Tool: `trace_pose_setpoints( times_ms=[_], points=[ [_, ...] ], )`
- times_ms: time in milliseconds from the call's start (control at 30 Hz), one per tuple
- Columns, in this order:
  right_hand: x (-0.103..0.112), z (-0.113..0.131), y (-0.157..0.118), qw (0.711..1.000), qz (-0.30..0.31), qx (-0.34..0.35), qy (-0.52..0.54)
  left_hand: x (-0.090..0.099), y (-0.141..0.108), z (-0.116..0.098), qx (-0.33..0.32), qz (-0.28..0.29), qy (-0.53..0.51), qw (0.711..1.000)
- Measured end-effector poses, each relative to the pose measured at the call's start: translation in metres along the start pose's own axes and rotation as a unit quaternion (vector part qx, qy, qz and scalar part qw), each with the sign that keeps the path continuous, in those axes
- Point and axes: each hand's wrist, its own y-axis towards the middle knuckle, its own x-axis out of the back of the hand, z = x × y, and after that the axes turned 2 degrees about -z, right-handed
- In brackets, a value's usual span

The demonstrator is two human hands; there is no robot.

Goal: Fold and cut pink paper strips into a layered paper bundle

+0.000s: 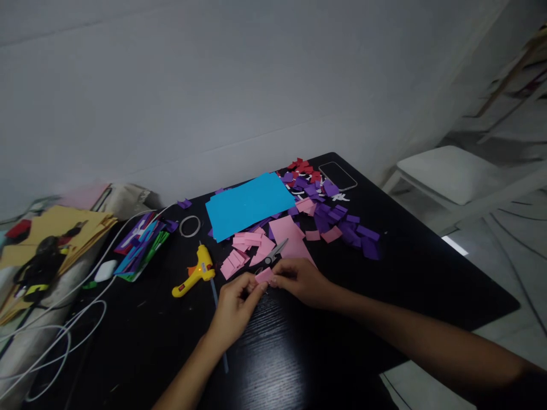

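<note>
— Pink paper: how far along is it?
— Well on, I'd judge. Small cut pink paper rectangles [234, 263] lie heaped just beyond the left hand [235, 302], and loose purple paper pieces [348, 233] spread beyond the right hand [303, 282].
— And left to do?
— The larger flat pink paper sheet [294, 242], just beyond the right hand, seems not yet cut up. The bright blue rectangular paper sheets [250, 202], farther beyond both hands, look whole too. Metal-bladed scissors [279, 249] lie just past the fingers, unheld.
— What are the hands doing?
— Each is nearly closed, thumb against fingers, pinching one small pink paper piece [265, 276] between them. Whether it's folded, I can't tell.
</note>
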Motion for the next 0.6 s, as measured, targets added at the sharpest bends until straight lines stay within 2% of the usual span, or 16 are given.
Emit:
trace_pose_setpoints(
  times_ms=[300,600],
  points=[
    [-0.0028,0.003,-0.0031,1.0,0.007,0.003,-0.004,0.0024,0.0012,-0.006,-0.039,-0.044,0.029,0.998],
    [-0.0021,0.0038,-0.0017,1.0,0.003,0.003,0.026,0.0016,0.0006,-0.0093,-0.057,0.008,0.06,0.997]
  ],
)
